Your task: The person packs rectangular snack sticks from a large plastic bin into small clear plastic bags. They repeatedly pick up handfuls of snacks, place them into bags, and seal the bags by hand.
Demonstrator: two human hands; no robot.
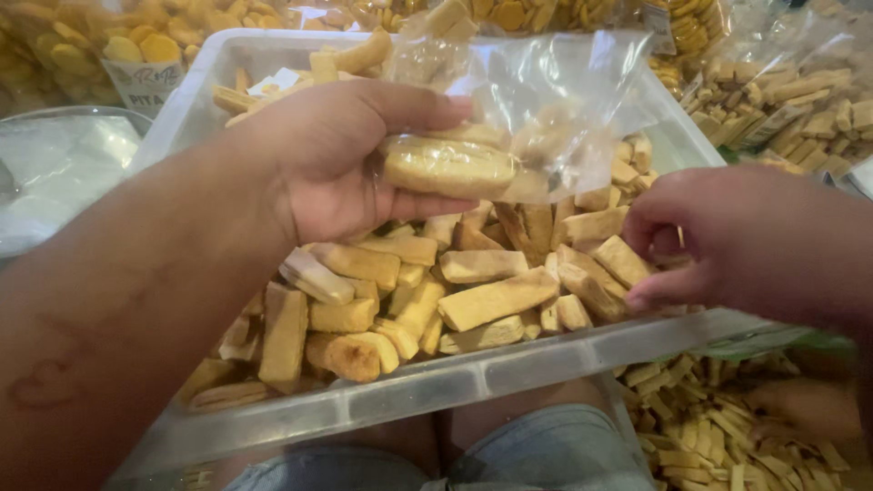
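Note:
My left hand (332, 164) holds a clear plastic bag (546, 100) over a clear plastic tub (509, 368) on my lap. One oblong yellow-brown biscuit (447, 167) lies inside the bag, against my fingers. The tub is filled with several rectangular yellow-brown biscuit sticks (496, 298). My right hand (727, 241) reaches into the tub from the right, its fingers curled and touching a biscuit stick (621, 262) at the pile's right side.
Packed bags of round yellow biscuits (109, 41) lie at the back left, with bags of stick biscuits (800, 100) at the back right. More thin sticks in plastic (718, 427) lie at the lower right. A round clear lid (55, 164) sits at left.

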